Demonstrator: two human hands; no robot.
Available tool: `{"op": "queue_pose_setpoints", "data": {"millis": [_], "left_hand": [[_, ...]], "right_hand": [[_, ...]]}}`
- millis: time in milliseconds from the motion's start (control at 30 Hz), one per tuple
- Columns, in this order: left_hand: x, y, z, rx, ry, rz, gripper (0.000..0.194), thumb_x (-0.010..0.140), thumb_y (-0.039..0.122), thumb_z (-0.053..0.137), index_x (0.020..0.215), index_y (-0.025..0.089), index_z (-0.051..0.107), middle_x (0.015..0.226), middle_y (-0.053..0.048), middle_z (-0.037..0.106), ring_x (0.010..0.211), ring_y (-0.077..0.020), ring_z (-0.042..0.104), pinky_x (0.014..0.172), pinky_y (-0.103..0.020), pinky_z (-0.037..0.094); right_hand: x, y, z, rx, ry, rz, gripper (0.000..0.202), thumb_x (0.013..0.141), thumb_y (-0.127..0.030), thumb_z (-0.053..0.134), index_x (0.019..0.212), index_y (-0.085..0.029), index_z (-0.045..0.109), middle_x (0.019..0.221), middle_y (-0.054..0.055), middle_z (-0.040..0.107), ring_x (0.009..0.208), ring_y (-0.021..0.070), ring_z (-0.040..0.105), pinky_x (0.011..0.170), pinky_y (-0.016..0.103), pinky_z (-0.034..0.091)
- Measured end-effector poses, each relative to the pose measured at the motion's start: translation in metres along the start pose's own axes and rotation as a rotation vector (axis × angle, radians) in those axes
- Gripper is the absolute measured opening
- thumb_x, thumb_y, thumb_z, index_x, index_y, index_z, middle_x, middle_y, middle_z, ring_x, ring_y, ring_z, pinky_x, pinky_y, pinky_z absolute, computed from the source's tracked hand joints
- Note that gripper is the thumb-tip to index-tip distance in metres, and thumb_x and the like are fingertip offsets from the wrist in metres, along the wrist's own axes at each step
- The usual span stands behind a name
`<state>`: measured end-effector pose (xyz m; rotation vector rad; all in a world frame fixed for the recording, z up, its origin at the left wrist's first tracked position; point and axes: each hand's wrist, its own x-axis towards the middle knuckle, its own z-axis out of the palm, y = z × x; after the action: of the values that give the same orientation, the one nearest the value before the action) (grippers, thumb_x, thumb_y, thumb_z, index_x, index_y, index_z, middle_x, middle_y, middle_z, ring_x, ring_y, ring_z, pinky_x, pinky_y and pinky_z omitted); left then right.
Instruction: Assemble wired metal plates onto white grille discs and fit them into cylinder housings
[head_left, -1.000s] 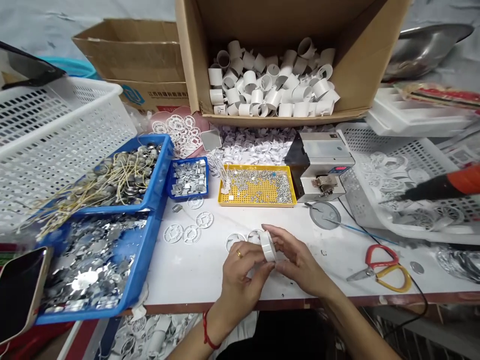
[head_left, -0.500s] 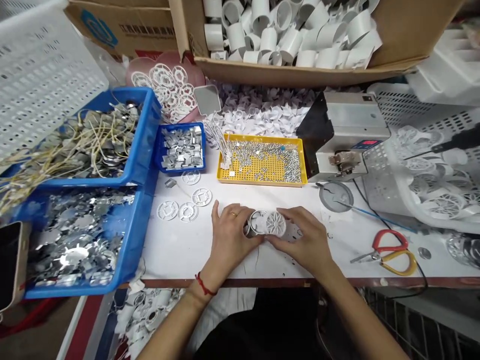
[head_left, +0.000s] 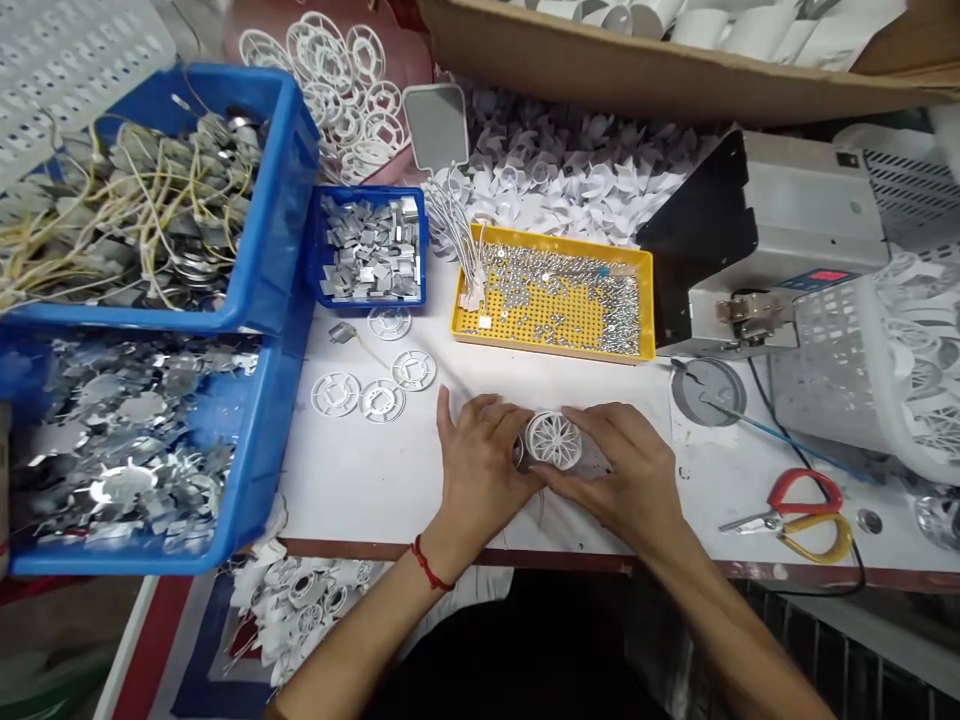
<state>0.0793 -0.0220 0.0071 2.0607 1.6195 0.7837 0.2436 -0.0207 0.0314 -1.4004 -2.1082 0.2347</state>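
A white round grille cover point(head_left: 554, 440) with a flower pattern faces up between my hands, just above the white worktop. My right hand point(head_left: 626, 462) curls around its right side, thumb and fingers closed on the rim. From the left, my left hand point(head_left: 487, 455) closes around a white round housing, mostly hidden by the fingers and the cover. A thin wire hangs below the fingertips. Several white plastic spoked rings point(head_left: 383, 400) lie left of my hands, beside a small metal piece point(head_left: 343, 332) on a wire.
Behind my hands stands a yellow tray point(head_left: 555, 345) of small screws. Blue bins point(head_left: 259, 440) of metal plates and wired parts fill the left. At right are a grey machine point(head_left: 806, 200), a round dish point(head_left: 709, 392), scissors point(head_left: 799, 515) and a white basket point(head_left: 825, 370).
The grille cover was beside the open housing; now it sits over where the housing's opening showed. My view has shifted closer and lower over the bench.
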Motion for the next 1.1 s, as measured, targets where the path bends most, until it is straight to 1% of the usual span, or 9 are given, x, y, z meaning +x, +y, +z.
{"op": "queue_pose_setpoints", "data": {"millis": [267, 500, 567, 667, 733, 800, 900, 1000, 1100], "left_hand": [[-0.001, -0.003, 0.003, -0.002, -0.021, -0.013, 0.037, 0.071, 0.03, 0.069, 0.107, 0.023, 0.067, 0.102, -0.006, 0.072, 0.114, -0.0321, 0.056, 0.117, -0.06, 0.003], [0.006, -0.014, 0.003, 0.122, 0.047, 0.117, 0.036, 0.071, 0.033, 0.07, 0.105, 0.021, 0.067, 0.1, -0.009, 0.073, 0.105, -0.0334, 0.06, 0.113, -0.061, 0.014], [0.011, -0.019, 0.005, 0.158, 0.099, 0.18, 0.035, 0.073, 0.037, 0.07, 0.103, 0.02, 0.066, 0.098, -0.01, 0.072, 0.102, -0.0334, 0.061, 0.112, -0.061, 0.017], [0.018, -0.022, 0.007, 0.207, 0.152, 0.232, 0.038, 0.075, 0.047, 0.07, 0.098, 0.017, 0.066, 0.095, -0.013, 0.071, 0.098, -0.0337, 0.062, 0.111, -0.062, 0.02], [0.02, -0.021, 0.007, 0.231, 0.154, 0.238, 0.039, 0.076, 0.05, 0.069, 0.097, 0.018, 0.065, 0.095, -0.014, 0.071, 0.098, -0.0341, 0.062, 0.11, -0.062, 0.021], [0.02, -0.02, 0.007, 0.238, 0.156, 0.23, 0.038, 0.077, 0.051, 0.067, 0.097, 0.019, 0.064, 0.095, -0.013, 0.071, 0.099, -0.0342, 0.061, 0.11, -0.063, 0.02], [0.02, -0.018, 0.01, 0.231, 0.179, 0.224, 0.039, 0.076, 0.051, 0.068, 0.099, 0.021, 0.063, 0.095, -0.012, 0.07, 0.099, -0.0338, 0.061, 0.111, -0.061, 0.019], [0.02, -0.019, 0.013, 0.242, 0.189, 0.239, 0.04, 0.075, 0.051, 0.069, 0.101, 0.02, 0.063, 0.095, -0.012, 0.07, 0.1, -0.034, 0.061, 0.111, -0.062, 0.018], [0.019, -0.015, 0.007, 0.241, 0.198, 0.232, 0.045, 0.076, 0.049, 0.07, 0.11, 0.019, 0.063, 0.11, -0.016, 0.067, 0.108, -0.0364, 0.058, 0.111, -0.066, 0.014]], "right_hand": [[0.0, -0.001, 0.001, -0.031, -0.076, 0.08, 0.043, 0.078, -0.048, 0.072, 0.111, -0.022, 0.064, 0.09, 0.009, 0.064, 0.083, 0.0257, 0.059, 0.07, 0.041, 0.05], [0.02, -0.014, 0.004, -0.045, -0.317, 0.317, 0.048, 0.069, -0.057, 0.076, 0.101, -0.021, 0.071, 0.098, 0.013, 0.066, 0.094, 0.0322, 0.055, 0.078, 0.049, 0.044], [0.037, 0.0, -0.017, 0.018, -0.3, 0.303, 0.051, 0.07, -0.058, 0.074, 0.106, -0.022, 0.07, 0.103, 0.012, 0.066, 0.097, 0.0311, 0.057, 0.082, 0.048, 0.045], [0.058, 0.047, -0.082, -0.153, 0.029, 0.348, 0.045, 0.084, -0.05, 0.062, 0.119, -0.022, 0.062, 0.115, 0.011, 0.065, 0.11, 0.0304, 0.055, 0.095, 0.048, 0.041], [0.061, 0.086, -0.127, -0.484, 0.209, 0.573, 0.038, 0.091, -0.038, 0.054, 0.121, -0.016, 0.06, 0.12, 0.018, 0.061, 0.115, 0.0351, 0.052, 0.098, 0.053, 0.037], [0.059, 0.121, -0.154, -0.656, 0.081, 0.834, 0.04, 0.091, -0.037, 0.052, 0.116, -0.008, 0.062, 0.118, 0.025, 0.061, 0.114, 0.0393, 0.053, 0.095, 0.055, 0.037], [0.053, 0.151, -0.156, -0.618, -0.108, 0.963, 0.041, 0.09, -0.043, 0.051, 0.098, -0.008, 0.069, 0.101, 0.024, 0.068, 0.099, 0.0353, 0.062, 0.086, 0.045, 0.045], [0.049, 0.153, -0.143, -0.603, -0.028, 0.955, 0.039, 0.092, -0.041, 0.047, 0.097, -0.009, 0.069, 0.095, 0.021, 0.069, 0.092, 0.0315, 0.064, 0.08, 0.039, 0.047], [0.043, 0.135, -0.142, -0.616, 0.147, 0.928, 0.038, 0.093, -0.038, 0.042, 0.105, -0.011, 0.067, 0.104, 0.021, 0.067, 0.095, 0.0313, 0.063, 0.081, 0.041, 0.046]]}}
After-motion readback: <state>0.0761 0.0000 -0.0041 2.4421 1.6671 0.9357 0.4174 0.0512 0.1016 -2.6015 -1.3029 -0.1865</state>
